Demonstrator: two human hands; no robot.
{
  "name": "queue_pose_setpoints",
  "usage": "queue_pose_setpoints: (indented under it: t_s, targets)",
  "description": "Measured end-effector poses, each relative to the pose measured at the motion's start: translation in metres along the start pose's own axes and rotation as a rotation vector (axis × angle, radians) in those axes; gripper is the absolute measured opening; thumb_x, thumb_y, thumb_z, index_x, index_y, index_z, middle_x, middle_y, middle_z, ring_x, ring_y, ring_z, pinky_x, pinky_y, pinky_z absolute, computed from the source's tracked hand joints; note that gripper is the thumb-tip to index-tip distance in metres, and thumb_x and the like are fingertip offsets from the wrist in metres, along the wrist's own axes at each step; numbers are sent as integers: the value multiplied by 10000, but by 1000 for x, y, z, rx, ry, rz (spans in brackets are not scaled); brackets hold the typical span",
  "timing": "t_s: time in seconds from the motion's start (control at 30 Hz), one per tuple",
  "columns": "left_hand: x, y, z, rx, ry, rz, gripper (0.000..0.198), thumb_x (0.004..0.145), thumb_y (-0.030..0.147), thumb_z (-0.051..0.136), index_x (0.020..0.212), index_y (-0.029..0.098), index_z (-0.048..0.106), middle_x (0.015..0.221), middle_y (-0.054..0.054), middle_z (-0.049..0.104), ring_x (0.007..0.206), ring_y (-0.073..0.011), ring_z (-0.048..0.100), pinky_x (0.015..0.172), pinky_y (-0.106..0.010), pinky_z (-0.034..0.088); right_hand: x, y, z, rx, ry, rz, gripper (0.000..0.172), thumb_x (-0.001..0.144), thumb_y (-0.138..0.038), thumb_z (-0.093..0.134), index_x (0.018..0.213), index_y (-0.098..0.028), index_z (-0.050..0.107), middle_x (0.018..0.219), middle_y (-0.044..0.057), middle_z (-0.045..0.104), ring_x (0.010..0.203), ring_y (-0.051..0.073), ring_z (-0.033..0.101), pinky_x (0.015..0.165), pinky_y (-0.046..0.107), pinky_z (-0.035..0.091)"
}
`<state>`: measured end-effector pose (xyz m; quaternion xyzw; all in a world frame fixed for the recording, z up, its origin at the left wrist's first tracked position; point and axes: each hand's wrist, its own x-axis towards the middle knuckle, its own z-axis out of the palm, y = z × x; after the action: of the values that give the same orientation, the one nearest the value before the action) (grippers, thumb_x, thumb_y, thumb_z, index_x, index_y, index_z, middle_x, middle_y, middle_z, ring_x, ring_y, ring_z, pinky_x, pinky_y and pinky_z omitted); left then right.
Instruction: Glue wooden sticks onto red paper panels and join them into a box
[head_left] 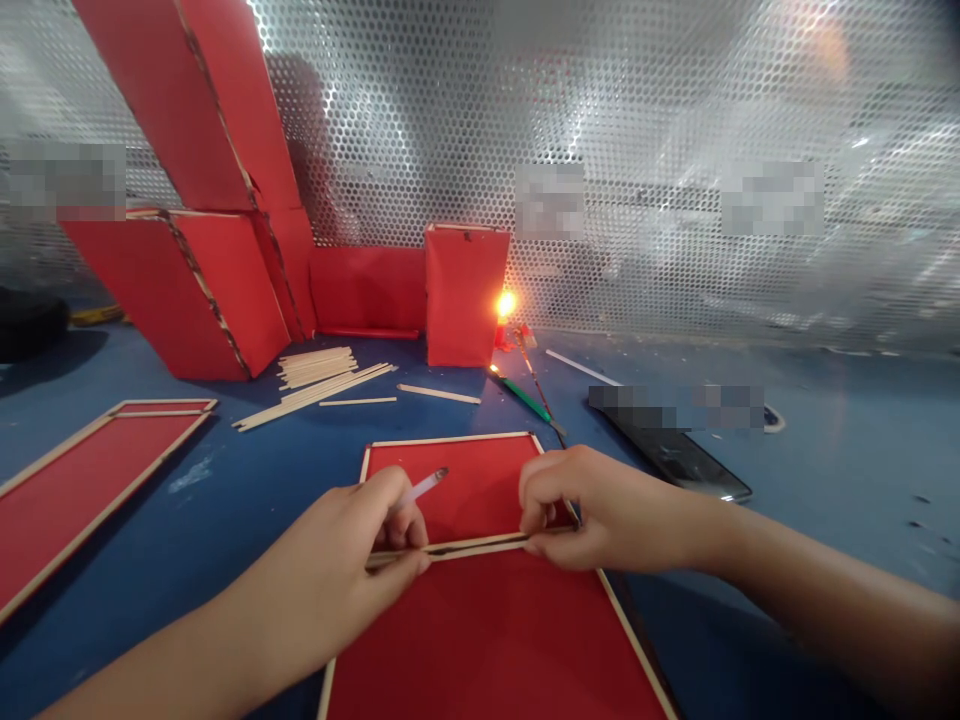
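Observation:
A red panel edged with thin wooden strips lies in front of me. Across it runs a pale wooden stick with a dark line along it. My left hand pinches this stick near its left end, and a whitish glue stick with a darkened tip pokes up from between the same hand's fingers. At the right end, my right hand is closed on the wooden stick with thumb and fingertips. Both hands rest low over the panel; the stick's ends are hidden by my fingers.
A burning flame stands beside a red box. Near it lies a green-handled tool. Loose wooden sticks, a black phone, tall red boxes and another framed red panel surround the work. Behind is a perforated metal screen.

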<state>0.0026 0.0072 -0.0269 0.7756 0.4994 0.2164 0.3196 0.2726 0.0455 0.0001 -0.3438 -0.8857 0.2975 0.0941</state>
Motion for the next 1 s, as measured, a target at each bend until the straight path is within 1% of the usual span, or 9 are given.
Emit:
queue_pose_setpoints:
  t_s: [0.2,0.27,0.4,0.47,0.6,0.7,0.77,0.87,1.0]
  targets:
    - [0,-6,0,31,39,105,173,877,293,504,789,273,357,781,43,655,689,-182,616,636,-302,461,0,6,4,-9,48,-83,105,735,-66,666,690,-161,670,671,-29,563,632,101,536,605,212,424]
    - [3,-10,-4,60,157,123,200,913,358,517,813,275,363,873,16,686,776,-207,650,704,-344,493,1,9,4,21,80,-88,92,726,-86,660,681,-166,660,680,-26,569,605,96,523,567,206,413]
    - [14,-24,-14,22,567,44,284,883,503,558,948,272,405,1186,-96,652,1026,-286,655,870,-483,530,3,16,4,-31,230,-137,108,717,-77,620,676,-174,644,666,-20,585,586,101,513,568,222,408]
    - [20,-31,-17,-82,639,-56,420,810,553,615,1013,261,392,1282,-150,596,1120,-325,633,904,-536,539,4,18,3,-109,316,-175,105,754,-96,621,685,-174,639,657,-12,592,602,114,519,609,245,419]
    - [26,-40,-16,-226,496,-173,516,712,541,674,967,266,320,1246,-190,622,1018,-338,693,838,-567,585,5,19,6,-271,378,-267,145,824,-119,612,693,-178,626,675,5,605,668,141,538,710,296,433]
    - [24,-39,-16,-231,421,-160,472,700,489,642,926,276,286,1106,-149,682,853,-289,723,773,-529,619,5,18,9,-337,359,-312,179,877,-115,567,723,-182,629,715,16,633,721,155,561,773,328,431]
    - [21,-36,-17,-192,390,-157,463,701,470,636,928,276,282,1097,-146,678,846,-285,718,759,-517,628,4,16,9,-340,320,-310,188,910,-118,540,767,-188,641,755,20,660,758,160,576,814,344,429]
    - [17,-36,-18,-75,401,-147,486,703,462,673,955,270,304,1188,-169,631,941,-325,685,796,-561,602,3,14,5,-304,278,-248,157,923,-149,564,793,-198,639,784,16,675,789,167,591,846,357,428]
    - [14,-41,-17,59,404,-139,472,741,522,655,958,274,317,1167,-139,638,986,-354,665,802,-587,566,4,15,0,-279,253,-65,91,882,-261,724,884,-194,662,877,41,683,861,201,592,845,368,443]
